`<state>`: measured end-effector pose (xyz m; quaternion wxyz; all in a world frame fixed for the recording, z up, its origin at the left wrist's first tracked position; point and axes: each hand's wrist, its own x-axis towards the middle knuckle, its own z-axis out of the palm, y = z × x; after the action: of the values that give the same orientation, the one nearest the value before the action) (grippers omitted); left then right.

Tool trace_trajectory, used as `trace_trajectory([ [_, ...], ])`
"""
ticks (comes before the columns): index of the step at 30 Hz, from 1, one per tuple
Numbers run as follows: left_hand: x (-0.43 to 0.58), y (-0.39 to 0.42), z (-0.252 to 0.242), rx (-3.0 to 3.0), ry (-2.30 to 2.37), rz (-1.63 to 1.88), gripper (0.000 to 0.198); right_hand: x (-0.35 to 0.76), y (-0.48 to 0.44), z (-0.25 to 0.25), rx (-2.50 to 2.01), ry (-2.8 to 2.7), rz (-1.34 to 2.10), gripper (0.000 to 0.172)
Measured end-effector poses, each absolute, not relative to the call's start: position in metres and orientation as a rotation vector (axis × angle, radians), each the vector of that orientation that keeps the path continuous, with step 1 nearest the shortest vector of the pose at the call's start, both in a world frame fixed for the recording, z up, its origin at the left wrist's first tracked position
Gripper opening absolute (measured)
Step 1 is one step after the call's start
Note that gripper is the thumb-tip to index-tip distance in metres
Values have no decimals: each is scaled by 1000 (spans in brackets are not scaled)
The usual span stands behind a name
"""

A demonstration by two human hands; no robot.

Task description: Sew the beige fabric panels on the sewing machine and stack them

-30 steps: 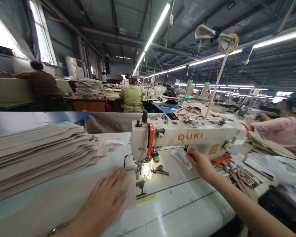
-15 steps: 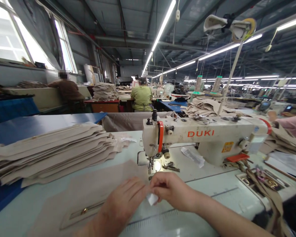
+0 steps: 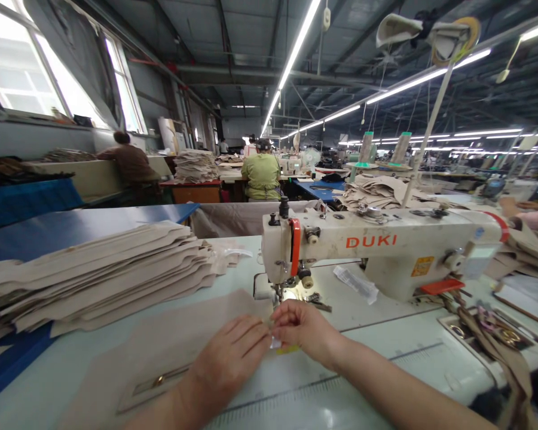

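Note:
My left hand (image 3: 231, 364) lies over the right edge of a beige fabric panel (image 3: 161, 334), fingers stretched together and resting on it. A zipper (image 3: 161, 380) with a gold-coloured pull is set in the panel's near part. Close against the left fingertips, my right hand (image 3: 302, 328) pinches a small white label (image 3: 275, 343), mostly covered by the fingers. A yellow strip (image 3: 287, 349) shows just under the right hand. Both hands are directly in front of the needle area of the sewing machine (image 3: 336, 242); the right fingers partly hide the presser foot.
Stacked beige panels (image 3: 130, 269) rise at left. A crumpled clear plastic piece (image 3: 356, 285) lies on the machine bed. At right, beige straps (image 3: 497, 340) hang over a tray with metal rings (image 3: 509, 335). A person in yellow-green (image 3: 260, 173) sits ahead; another person's arm shows far right.
The white label has turned or moved under my right fingers, so less of it shows. A yellow strip now appears below them. The view has shifted slightly.

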<state>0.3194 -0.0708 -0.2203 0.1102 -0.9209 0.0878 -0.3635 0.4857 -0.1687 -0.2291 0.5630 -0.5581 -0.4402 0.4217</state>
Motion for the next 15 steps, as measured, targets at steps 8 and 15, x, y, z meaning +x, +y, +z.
trace_trajectory([
  [8, 332, -50, -209, -2833, 71, -941, 36, 493, -186, -221, -1546, -1501, 367, 14],
  [15, 336, -45, -215, -3190, -72, -713, 25, 489, -198, -222, -1566, -2076, -74, 20],
])
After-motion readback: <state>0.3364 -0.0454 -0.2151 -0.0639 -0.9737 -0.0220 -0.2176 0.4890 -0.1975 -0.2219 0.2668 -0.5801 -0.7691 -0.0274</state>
